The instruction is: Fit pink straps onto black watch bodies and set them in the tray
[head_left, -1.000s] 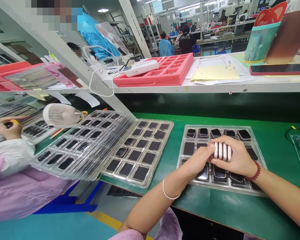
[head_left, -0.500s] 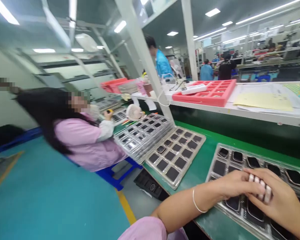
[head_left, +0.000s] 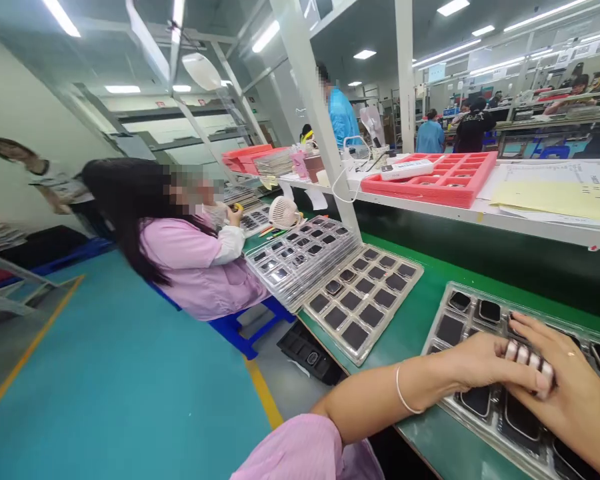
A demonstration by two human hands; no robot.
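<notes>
The one view looks forward and down from the person's head, aimed leftward, so the left hand (head_left: 480, 365) and right hand (head_left: 575, 380) show close at the near right. Floor (head_left: 130, 373) fills the near left, and a person in black (head_left: 474, 130) shows small, far beyond the shelf (head_left: 530, 229).

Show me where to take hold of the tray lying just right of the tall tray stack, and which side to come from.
Probably best by the long right-hand rim of the tray, coming from the right. The tray lies flat with bare green table along that side, whereas the tray stack crowds its left rim, and dark squares sit inside the rim.
</notes>
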